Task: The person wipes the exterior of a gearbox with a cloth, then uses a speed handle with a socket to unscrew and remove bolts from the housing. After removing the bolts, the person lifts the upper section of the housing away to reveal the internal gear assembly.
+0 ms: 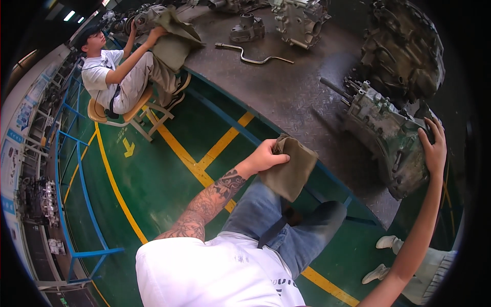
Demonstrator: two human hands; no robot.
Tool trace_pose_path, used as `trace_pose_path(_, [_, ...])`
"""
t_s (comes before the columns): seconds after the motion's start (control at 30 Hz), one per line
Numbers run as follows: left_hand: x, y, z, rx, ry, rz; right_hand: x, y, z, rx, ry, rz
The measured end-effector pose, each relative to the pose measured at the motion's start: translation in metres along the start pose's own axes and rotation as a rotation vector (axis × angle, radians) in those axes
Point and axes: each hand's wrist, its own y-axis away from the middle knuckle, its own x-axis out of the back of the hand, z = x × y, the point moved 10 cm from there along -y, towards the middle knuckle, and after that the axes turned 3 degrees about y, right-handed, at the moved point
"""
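From here I see the left hand point(267, 157) gripping a folded olive cloth point(294, 171) mid-frame; far right, the right hand point(434, 146) touches a metal housing point(386, 134). A bent rod point(253, 62) lies on the tabletop point(286, 92), upper centre; a co-worker point(123, 77) sits on a stool point(128, 116), upper left.

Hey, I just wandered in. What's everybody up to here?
The camera wearer's left hand grips a folded olive cloth, while the right hand rests, fingers spread, on a big metal casing on the dark table. Toward the upper left, a seated co-worker handles a larger cloth beside another metal part.
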Motion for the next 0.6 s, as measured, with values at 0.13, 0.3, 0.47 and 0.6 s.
trace_pose_path(0.13, [0.011, 0.009, 0.006, -0.029, 0.014, 0.078, 0.001, 0.001, -0.002, 0.017, -0.014, 0.004])
trace_pose_path(0.3, [0.027, 0.006, 0.015, 0.056, 0.152, 0.176, 0.000, -0.001, -0.001, 0.037, 0.032, 0.013])
trace_pose_path(0.47, [0.034, -0.045, 0.075, -0.252, -0.016, 0.068, 0.002, -0.002, -0.004, 0.042, 0.005, 0.013])
trace_pose_path(0.6, [0.076, -0.115, 0.084, -0.086, 0.020, 0.107, 0.004, 0.000, -0.006, 0.031, 0.013, 0.010])
